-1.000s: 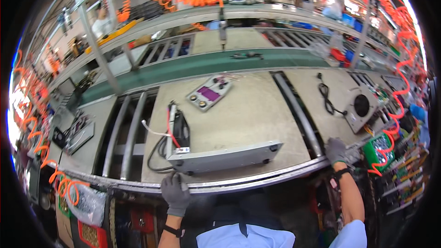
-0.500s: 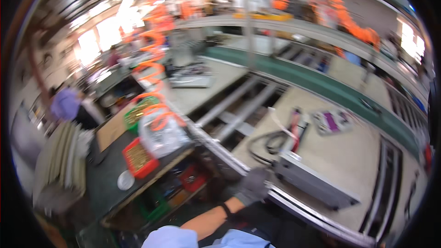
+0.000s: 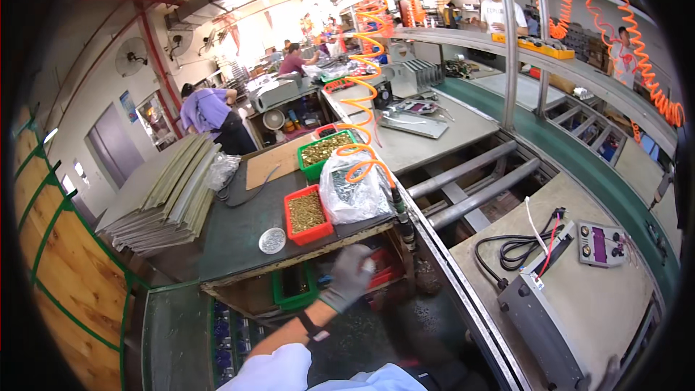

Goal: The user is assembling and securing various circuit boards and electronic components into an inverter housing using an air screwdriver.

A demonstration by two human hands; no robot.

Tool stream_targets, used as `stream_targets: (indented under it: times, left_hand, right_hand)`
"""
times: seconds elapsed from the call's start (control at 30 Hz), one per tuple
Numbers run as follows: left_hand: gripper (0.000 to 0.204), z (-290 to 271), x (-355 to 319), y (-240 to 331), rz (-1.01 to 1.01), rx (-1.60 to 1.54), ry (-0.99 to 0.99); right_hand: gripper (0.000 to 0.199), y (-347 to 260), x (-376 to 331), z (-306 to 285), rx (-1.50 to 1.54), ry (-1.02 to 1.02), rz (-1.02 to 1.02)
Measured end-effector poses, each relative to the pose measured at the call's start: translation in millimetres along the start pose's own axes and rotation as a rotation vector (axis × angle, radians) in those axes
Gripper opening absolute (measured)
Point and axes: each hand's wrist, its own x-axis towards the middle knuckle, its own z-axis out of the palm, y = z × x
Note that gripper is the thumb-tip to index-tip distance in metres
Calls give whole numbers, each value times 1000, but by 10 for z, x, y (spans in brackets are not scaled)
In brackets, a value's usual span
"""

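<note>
My left hand (image 3: 352,275), in a grey glove, reaches under the dark side table (image 3: 232,246), in front of its lower shelf. It hovers between a green bin (image 3: 293,284) and a red bin (image 3: 386,268) there; a white spot shows at its fingertips, and I cannot tell whether it holds anything. On the table above stands a red bin of brass parts (image 3: 308,213). A sliver of grey glove at the lower right edge (image 3: 607,376) seems to be my right hand, next to the grey metal box (image 3: 543,311).
A clear bag of parts (image 3: 351,188), a green bin (image 3: 322,152), a small round dish (image 3: 272,240) and stacked grey panels (image 3: 166,195) share the side table. An orange coiled hose (image 3: 369,101) hangs over it. Black cables (image 3: 517,250) and a purple-faced tester (image 3: 601,242) lie on the bench. People work behind.
The view has swung from the bench to the left. My left hand left the bench's front edge and went down toward the shelf under the side table.
</note>
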Motion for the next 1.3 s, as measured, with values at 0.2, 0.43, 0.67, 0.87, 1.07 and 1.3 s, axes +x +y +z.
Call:
stream_targets:
  times: [0.2, 0.43, 0.67, 0.87, 1.07, 1.3]
  left_hand:
    - [21, -849, 385, -1536, -200, 307, -61]
    - [43, -1151, 913, -2043, -277, 483, -535]
    - [28, -865, 1242, -2127, -192, 536, -804]
    - [23, -786, 1129, -2127, -235, 506, -556]
    - [23, -970, 1190, -1990, -620, 87, -410]
    - [26, -1094, 1149, -2129, -919, -359, -315]
  right_hand:
    - [40, -206, 213, 711, 29, -334, -20]
    - [39, -10, 175, 953, -79, -291, -57]
    - [40, -222, 236, 810, -14, -581, 224]
    - [41, -146, -50, 776, 65, -305, 153]
    - [38, -140, -163, 114, -32, -122, 14]
    - [26, -33, -646, -258, -77, -65, 155]
